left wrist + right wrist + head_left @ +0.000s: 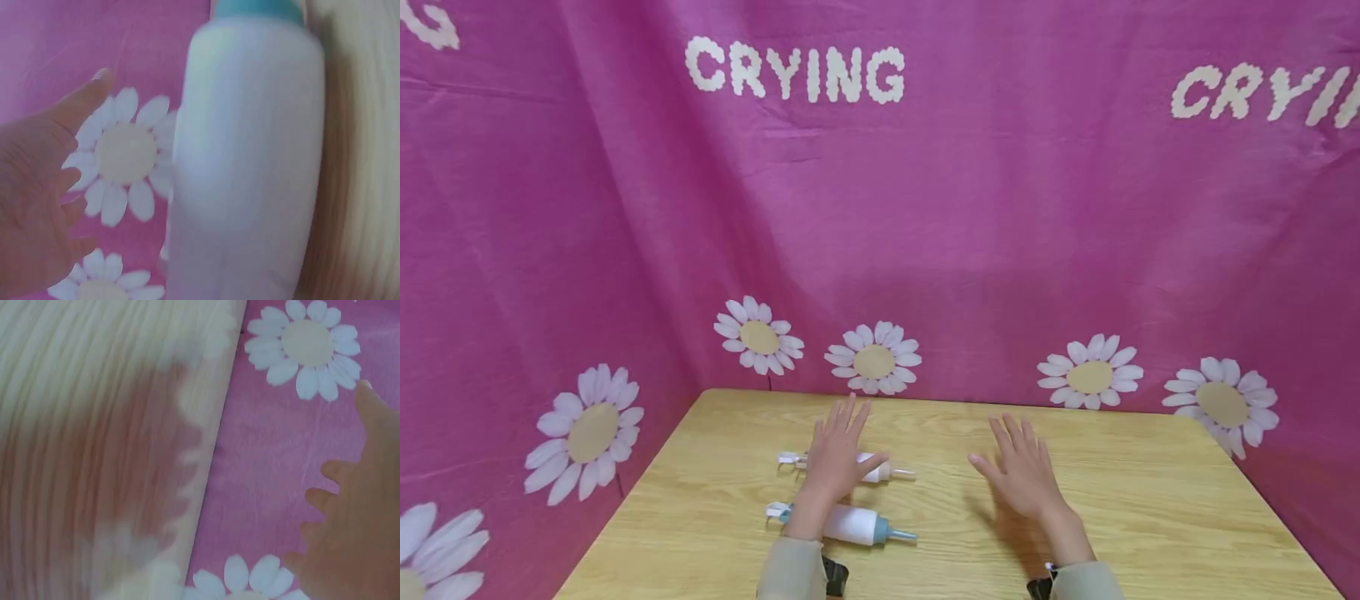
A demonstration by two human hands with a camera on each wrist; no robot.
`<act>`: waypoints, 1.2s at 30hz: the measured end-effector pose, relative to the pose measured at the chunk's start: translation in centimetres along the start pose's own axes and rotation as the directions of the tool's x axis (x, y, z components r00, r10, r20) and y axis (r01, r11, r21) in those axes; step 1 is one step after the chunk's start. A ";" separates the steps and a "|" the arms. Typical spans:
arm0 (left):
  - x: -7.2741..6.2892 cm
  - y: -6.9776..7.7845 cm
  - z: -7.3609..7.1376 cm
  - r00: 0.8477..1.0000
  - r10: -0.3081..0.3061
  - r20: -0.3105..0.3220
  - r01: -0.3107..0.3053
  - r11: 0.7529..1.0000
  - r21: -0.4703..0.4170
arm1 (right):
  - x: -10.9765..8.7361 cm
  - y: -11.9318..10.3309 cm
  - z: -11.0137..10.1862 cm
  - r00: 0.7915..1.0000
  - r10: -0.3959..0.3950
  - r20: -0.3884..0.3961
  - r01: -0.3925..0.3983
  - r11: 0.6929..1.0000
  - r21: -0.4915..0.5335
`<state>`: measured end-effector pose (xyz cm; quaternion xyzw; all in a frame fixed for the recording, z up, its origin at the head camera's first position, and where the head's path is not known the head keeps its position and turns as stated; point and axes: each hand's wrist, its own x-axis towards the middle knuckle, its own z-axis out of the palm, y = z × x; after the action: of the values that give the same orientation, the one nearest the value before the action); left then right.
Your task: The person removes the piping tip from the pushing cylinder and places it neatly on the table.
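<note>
Two white bottles with long thin nozzles lie on their sides on the wooden table, nozzles toward the right. The nearer bottle (851,526) has a teal collar and nozzle; the farther bottle (876,472) has a pale beige one. My left hand (837,458) is spread above them, hiding part of both, and holds nothing. In the left wrist view the white bottle body (247,156) with its teal collar fills the middle, apart from the fingers. To the right, my right hand (1024,474) hovers over the wood with spread fingers, also holding nothing.
The light wooden table (1150,500) meets a magenta cloth (970,217) printed with daisies and the word CRYING, which hangs behind and at both sides. White clip-like parts (777,510) stick out at the bottles' left ends.
</note>
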<state>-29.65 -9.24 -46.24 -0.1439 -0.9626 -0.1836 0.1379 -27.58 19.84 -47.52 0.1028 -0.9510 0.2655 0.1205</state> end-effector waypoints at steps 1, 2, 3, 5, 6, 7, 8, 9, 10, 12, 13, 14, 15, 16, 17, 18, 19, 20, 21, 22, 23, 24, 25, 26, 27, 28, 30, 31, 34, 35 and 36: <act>0.0 -0.5 -0.3 1.000 0.007 0.005 -0.007 1.000 -0.001 | 0.1 -0.2 0.3 1.000 -0.008 0.001 0.008 1.000 0.012; 0.0 -0.9 -0.7 1.000 0.013 0.015 -0.013 1.000 0.003 | 0.2 -0.4 0.6 1.000 -0.015 0.005 0.015 0.999 0.032; 0.0 -1.4 -1.0 1.000 0.017 0.026 -0.017 1.000 -0.004 | 0.3 -0.6 0.9 1.000 -0.023 0.008 0.022 0.998 0.050; 0.0 -2.3 -1.6 0.999 0.035 0.038 -0.035 0.999 0.003 | 0.5 -1.0 1.6 0.999 -0.038 0.025 0.036 0.996 0.078; -0.1 -2.8 -1.9 0.998 0.041 0.046 -0.041 0.999 0.003 | 0.7 -1.2 1.9 0.998 -0.045 0.036 0.042 0.995 0.093; -0.1 -3.2 -2.2 0.997 0.050 0.052 -0.050 0.999 0.007 | 0.8 -1.4 2.2 0.997 -0.047 0.055 0.041 0.994 0.105; -0.1 -3.6 -2.4 0.997 0.057 0.057 -0.058 0.998 0.004 | 0.9 -1.6 2.5 0.996 -0.051 0.071 0.042 0.993 0.114; -0.2 -4.0 -2.6 0.996 0.067 0.058 -0.067 0.998 -0.001 | 1.0 -1.9 2.8 0.995 -0.057 0.086 0.047 0.992 0.116; -0.2 -4.4 -2.7 0.995 0.075 0.061 -0.075 0.997 -0.006 | 1.2 -2.1 3.2 0.993 -0.058 0.103 0.046 0.992 0.121; -0.4 -5.0 -2.9 0.994 0.082 0.076 -0.080 0.996 -0.032 | 1.4 -2.6 3.8 0.989 -0.060 0.136 0.042 0.990 0.132; -0.5 -5.3 -3.0 0.993 0.089 0.081 -0.086 0.995 -0.043 | 1.5 -2.9 4.0 0.986 -0.061 0.153 0.040 0.990 0.137; -0.6 -5.6 -3.0 0.992 0.085 0.092 -0.079 0.995 -0.062 | 1.6 -3.2 4.3 0.984 -0.064 0.167 0.041 0.990 0.138; -0.7 -5.8 -3.0 0.991 0.080 0.103 -0.071 0.994 -0.081 | 1.8 -3.5 4.5 0.982 -0.071 0.177 0.046 0.989 0.139; -0.8 -6.1 -3.0 0.991 0.072 0.115 -0.061 0.993 -0.102 | 1.9 -3.8 4.7 0.979 -0.077 0.187 0.051 0.989 0.139; -0.9 -6.3 -3.0 0.990 0.067 0.123 -0.053 0.992 -0.118 | 2.0 -4.1 4.9 0.977 -0.087 0.195 0.061 0.988 0.139; -1.0 -6.5 -3.0 0.989 0.056 0.133 -0.038 0.990 -0.135 | 2.2 -4.4 5.1 0.975 -0.098 0.201 0.071 0.988 0.138; -1.1 -6.7 -3.0 0.989 0.042 0.145 -0.020 0.988 -0.152 | 2.3 -4.7 5.3 0.972 -0.109 0.210 0.081 0.987 0.138; -1.1 -7.0 -3.0 0.987 0.027 0.157 -0.001 0.986 -0.165 | 2.5 -5.0 5.5 0.969 -0.121 0.216 0.093 0.986 0.136; -1.2 -7.2 -2.9 0.986 0.017 0.164 0.013 0.984 -0.177 | 2.6 -5.3 5.7 0.967 -0.132 0.220 0.103 0.985 0.137; -1.3 -7.4 -2.9 0.985 0.006 0.171 0.025 0.983 -0.184 | 2.8 -5.5 5.9 0.964 -0.140 0.227 0.111 0.984 0.139; -1.3 -7.6 -2.9 0.984 0.001 0.177 0.032 0.982 -0.186 | 2.9 -5.7 6.1 0.961 -0.149 0.234 0.118 0.983 0.143; -1.4 -7.8 -2.8 0.983 -0.006 0.185 0.042 0.981 -0.191 | 3.0 -5.9 6.4 0.958 -0.156 0.241 0.123 0.982 0.146; -1.3 -7.9 -2.8 0.982 -0.007 0.189 0.045 0.980 -0.196 | 3.1 -6.0 6.6 0.955 -0.160 0.248 0.125 0.980 0.152; -1.3 -8.0 -2.7 0.981 -0.006 0.193 0.046 0.978 -0.201 | 3.2 -6.1 6.8 0.952 -0.167 0.257 0.129 0.979 0.159; -1.3 -8.1 -2.7 0.980 -0.004 0.197 0.047 0.976 -0.212 | 3.3 -6.2 7.0 0.948 -0.173 0.268 0.131 0.977 0.165; -1.3 -8.2 -2.6 0.979 0.000 0.202 0.047 0.973 -0.225 | 3.4 -6.3 7.2 0.943 -0.180 0.280 0.134 0.976 0.173; -1.2 -8.4 -2.5 0.977 0.010 0.212 0.044 0.968 -0.247 | 3.6 -6.5 7.5 0.935 -0.191 0.300 0.138 0.972 0.188; -1.1 -8.6 -2.4 0.976 0.013 0.219 0.046 0.965 -0.260 | 3.6 -6.6 7.7 0.931 -0.194 0.310 0.138 0.971 0.195; -1.1 -8.9 -2.1 0.968 0.015 0.249 0.058 0.957 -0.283 | 3.7 -6.9 8.0 0.922 -0.207 0.326 0.144 0.968 0.207; -1.1 -9.0 -2.0 0.966 0.012 0.260 0.065 0.956 -0.285 | 3.8 -7.0 8.1 0.921 -0.212 0.327 0.149 0.967 0.208; -1.1 -9.0 -2.0 0.963 0.006 0.270 0.075 0.954 -0.289 | 3.8 -7.1 8.1 0.919 -0.217 0.329 0.153 0.966 0.209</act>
<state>-31.15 -18.28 -47.67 -0.1696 -0.9362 -0.3073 -0.0198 -30.73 9.08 -49.71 0.2485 -0.9153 0.3149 -0.0355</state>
